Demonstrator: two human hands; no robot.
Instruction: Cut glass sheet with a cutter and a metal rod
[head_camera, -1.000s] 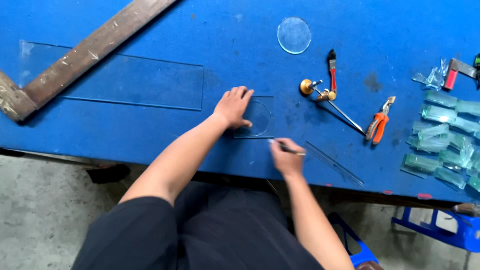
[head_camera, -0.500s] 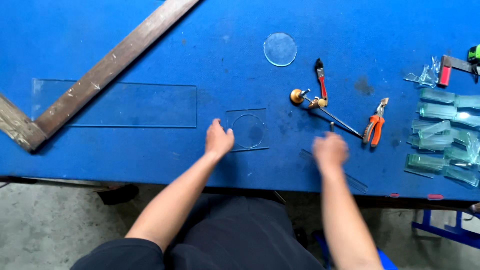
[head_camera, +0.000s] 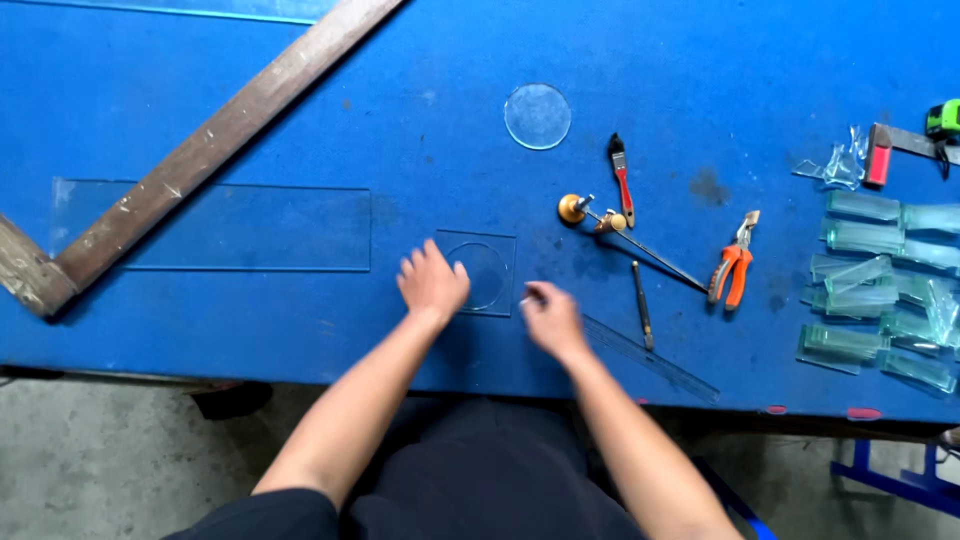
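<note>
On the blue surface (head_camera: 300, 120), the left grip (head_camera: 432, 283), fingers spread, presses the small glass square (head_camera: 484, 272) just beside the right grip (head_camera: 550, 315), whose blurred fingers I cannot tell.

Open blue counter (head_camera: 300, 320) left of and below the left hand (head_camera: 432, 282). Blocked just right of the right hand (head_camera: 550, 315) by slim dark tool (head_camera: 642, 305) and clear ruler (head_camera: 650, 358); farther right, orange pliers (head_camera: 733, 272), stacked glass pieces (head_camera: 880, 290).
</note>
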